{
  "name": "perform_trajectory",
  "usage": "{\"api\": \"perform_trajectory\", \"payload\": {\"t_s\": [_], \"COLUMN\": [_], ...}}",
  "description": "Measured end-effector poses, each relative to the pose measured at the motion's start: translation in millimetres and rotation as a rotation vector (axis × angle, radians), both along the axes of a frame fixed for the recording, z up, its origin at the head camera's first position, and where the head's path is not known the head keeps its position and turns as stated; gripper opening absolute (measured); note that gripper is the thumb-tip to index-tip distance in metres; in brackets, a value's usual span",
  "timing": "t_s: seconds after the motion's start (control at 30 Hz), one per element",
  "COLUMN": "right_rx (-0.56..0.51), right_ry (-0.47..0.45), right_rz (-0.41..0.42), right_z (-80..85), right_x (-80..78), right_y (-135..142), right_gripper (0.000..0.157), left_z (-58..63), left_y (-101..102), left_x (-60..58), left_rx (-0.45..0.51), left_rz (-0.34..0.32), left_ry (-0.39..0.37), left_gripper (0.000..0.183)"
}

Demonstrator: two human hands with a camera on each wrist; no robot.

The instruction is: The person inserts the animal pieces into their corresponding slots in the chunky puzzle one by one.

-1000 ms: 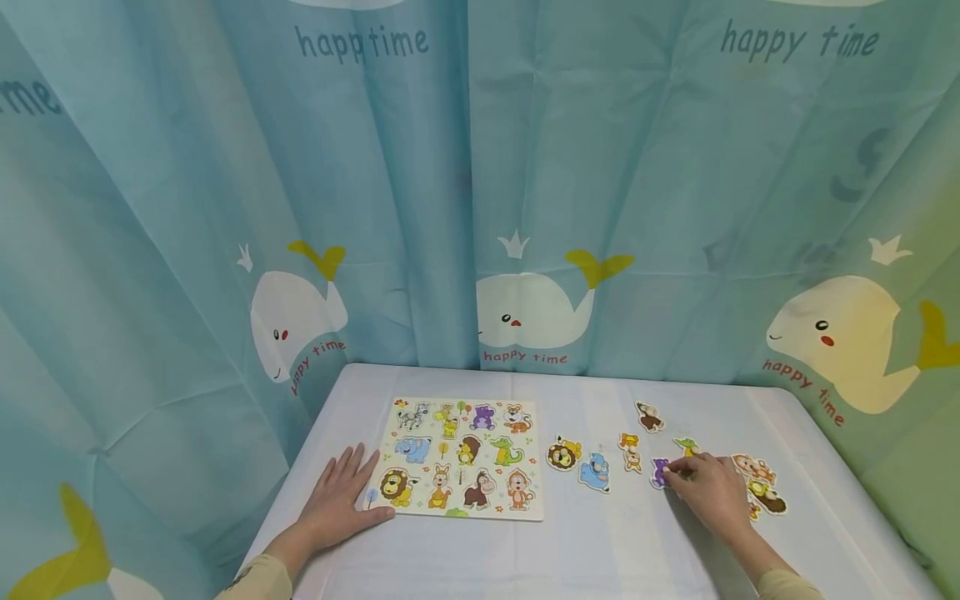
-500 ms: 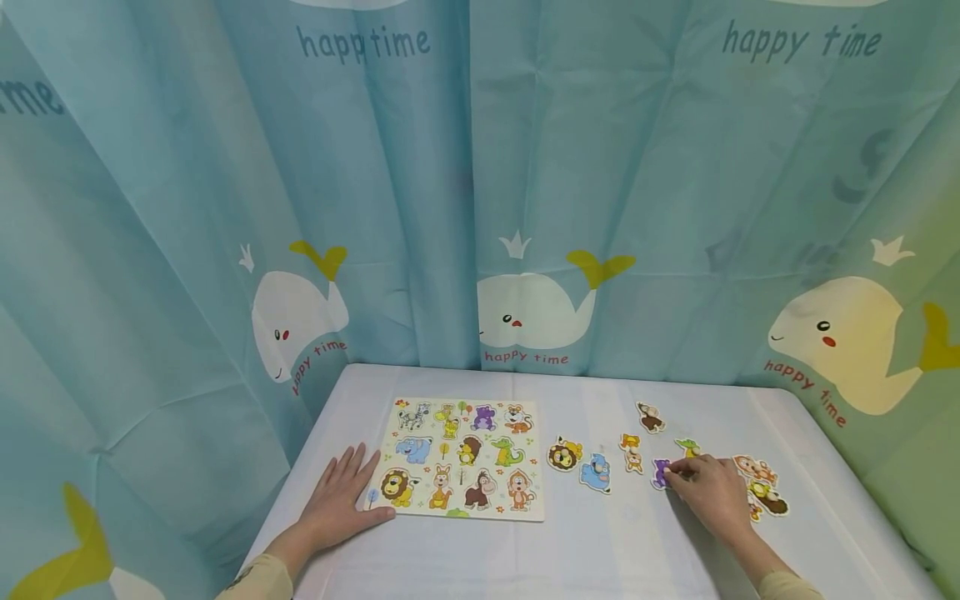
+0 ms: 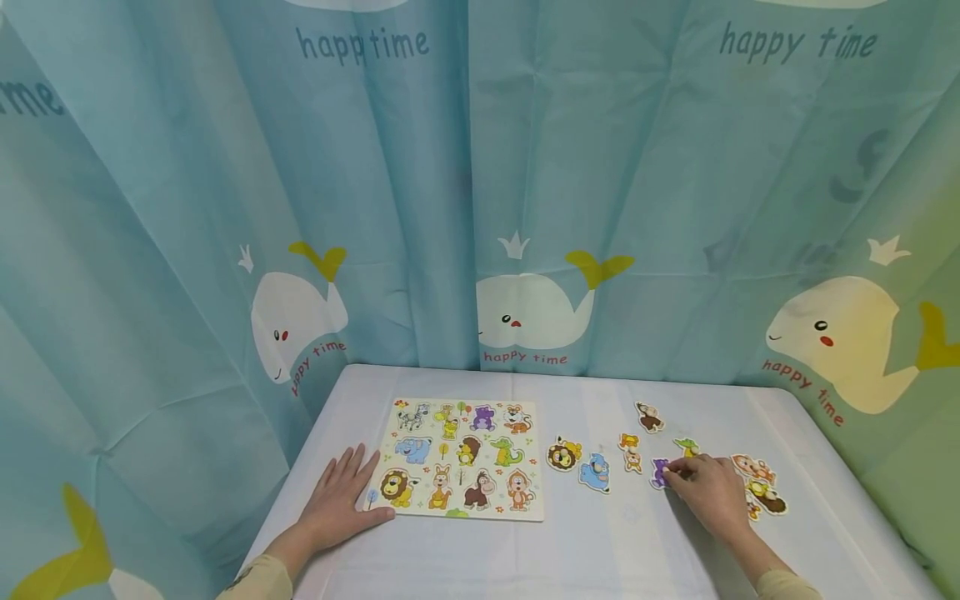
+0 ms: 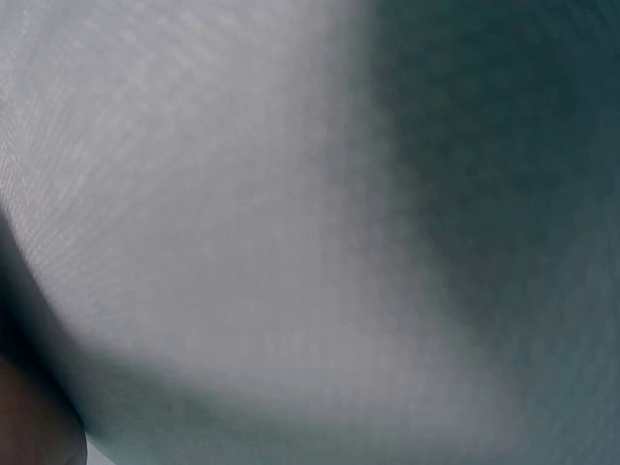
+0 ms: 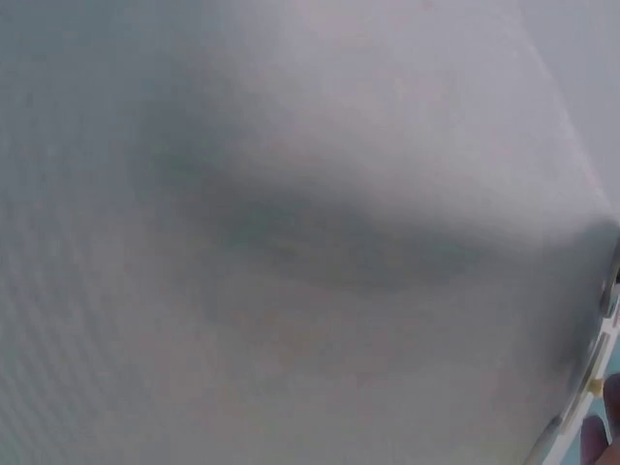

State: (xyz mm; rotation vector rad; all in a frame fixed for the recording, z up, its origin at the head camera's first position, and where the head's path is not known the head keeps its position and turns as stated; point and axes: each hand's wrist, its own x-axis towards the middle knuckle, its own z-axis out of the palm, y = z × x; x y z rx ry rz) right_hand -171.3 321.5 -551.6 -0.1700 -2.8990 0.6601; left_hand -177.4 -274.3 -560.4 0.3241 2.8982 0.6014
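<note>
My left hand [image 3: 341, 500] lies spread on the table, its fingertips at the left edge of the animal puzzle board [image 3: 450, 515]. The board shows several printed animals in rows, among them a purple hippo. At the right, my right hand [image 3: 712, 492] pinches the small knob of a purple hippo puzzle piece [image 3: 659, 475], which sits low over the cloth. A green crocodile piece [image 3: 686, 447] shows just beyond the knuckles. In the right wrist view only fingertips [image 5: 603, 431] appear at the lower right corner; the left wrist view is mostly blurred cloth.
Between board and right hand lie a lion piece [image 3: 563, 454], a blue elephant piece [image 3: 596, 472] and a small orange-brown piece [image 3: 632, 454]. A gorilla-like brown piece [image 3: 649, 417] is farther back. A monkey piece [image 3: 753, 468] and a hedgehog piece [image 3: 768, 497] cluster right of the hand. A curtain [image 3: 420, 167] hangs behind.
</note>
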Motion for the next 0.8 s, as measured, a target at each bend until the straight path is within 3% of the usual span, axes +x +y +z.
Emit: {"api": "perform_trajectory", "payload": {"t_s": [0.3, 0.8], "right_rx": [-0.008, -0.083], "right_ry": [0.105, 0.145], "right_rz": [0.032, 0.094], "right_z": [10.9, 24.6], "right_x": [-8.5, -42.4], "right_y": [-6, -67], "right_gripper": [0.019, 0.018], "left_z": [-0.6, -1.5], "left_y": [-1, -1], "left_x": [-0.1, -0.3], "left_rx": [-0.004, -0.013], "left_rz": [-0.008, -0.003], "left_ry": [0.003, -0.005], "left_gripper": [0.11, 0.11]}}
